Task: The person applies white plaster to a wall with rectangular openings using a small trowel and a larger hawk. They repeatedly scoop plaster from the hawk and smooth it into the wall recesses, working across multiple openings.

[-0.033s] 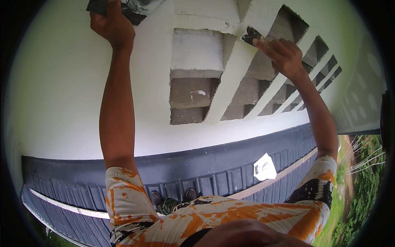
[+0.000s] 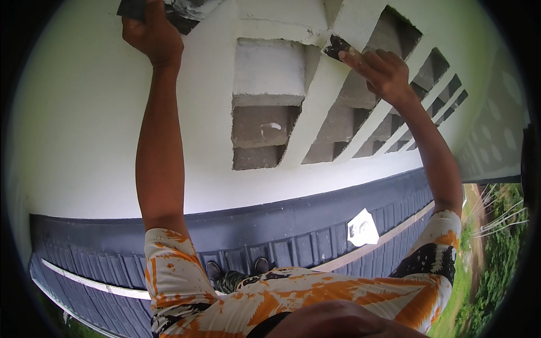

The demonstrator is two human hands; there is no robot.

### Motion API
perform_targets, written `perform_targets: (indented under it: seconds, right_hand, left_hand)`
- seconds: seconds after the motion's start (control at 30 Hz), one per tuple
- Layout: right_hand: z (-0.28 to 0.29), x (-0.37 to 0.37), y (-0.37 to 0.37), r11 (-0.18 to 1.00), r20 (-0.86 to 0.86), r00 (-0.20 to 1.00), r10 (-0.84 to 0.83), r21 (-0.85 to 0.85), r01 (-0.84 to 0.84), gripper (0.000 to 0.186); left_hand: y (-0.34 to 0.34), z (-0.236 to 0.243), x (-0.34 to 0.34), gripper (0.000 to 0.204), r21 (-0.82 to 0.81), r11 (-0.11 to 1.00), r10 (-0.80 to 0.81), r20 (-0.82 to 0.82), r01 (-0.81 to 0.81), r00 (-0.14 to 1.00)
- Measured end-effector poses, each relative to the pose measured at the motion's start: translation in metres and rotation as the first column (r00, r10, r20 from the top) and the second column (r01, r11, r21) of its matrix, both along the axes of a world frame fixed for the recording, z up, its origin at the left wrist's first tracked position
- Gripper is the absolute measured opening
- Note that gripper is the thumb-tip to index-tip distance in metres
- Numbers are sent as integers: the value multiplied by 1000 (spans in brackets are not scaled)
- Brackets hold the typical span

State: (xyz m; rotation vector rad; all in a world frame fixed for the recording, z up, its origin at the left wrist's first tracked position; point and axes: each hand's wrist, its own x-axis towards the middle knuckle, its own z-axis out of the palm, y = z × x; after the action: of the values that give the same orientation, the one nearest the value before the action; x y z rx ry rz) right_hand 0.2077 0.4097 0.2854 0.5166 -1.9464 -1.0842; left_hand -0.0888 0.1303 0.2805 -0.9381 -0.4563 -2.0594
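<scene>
At the upper left, my left hand is closed on a dark flat board, which looks like a putty board, with white putty smeared on it. My right hand grips a putty knife, index finger stretched along its dark, white-smeared blade. The blade lies against a pale strip of the white wall, between recessed rectangular openings. Its handle is mostly hidden in my fingers.
Dark ribbed metal roofing runs along the wall's foot, and my shoes stand on it. A torn white sheet lies to the right. Beyond the roof edge at the far right are grass and bushes. A patched wall borders the right.
My right hand has slid slightly left and up along the strip with the putty knife. The left hand has barely shifted.
</scene>
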Motion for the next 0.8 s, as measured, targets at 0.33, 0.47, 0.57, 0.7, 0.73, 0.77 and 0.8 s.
perform_targets:
  seconds: [0.33,0.47,0.57,0.7,0.73,0.77,0.8]
  right_hand:
    - [15,2,12,989,56,987,-147,-2,148,73]
    - [8,-13,-11,999,54,998,-31,15,31,71]
    - [19,-27,-4,997,16,999,-28,66,27,67]
    - [14,-1,19,995,-6,995,-101,-25,101,63]
    - [7,10,14,990,-10,994,-111,-89,109,63]
    - [-3,14,2,972,-72,994,-83,-226,64,55]
    - [-17,14,-11,946,-187,981,-49,-323,-14,52]
  left_hand:
    - [5,2,-3,17,-24,999,-35,83,37,996]
    - [4,0,-6,19,-76,996,59,50,-55,997]
    - [7,3,-1,19,-69,998,-10,72,15,997]
    - [6,3,6,19,-54,984,-162,97,168,982]
    - [5,1,6,19,-96,990,-91,100,100,991]
    - [4,-2,6,19,-138,990,-18,101,32,995]
    - [4,-2,8,19,-184,983,48,93,-30,995]
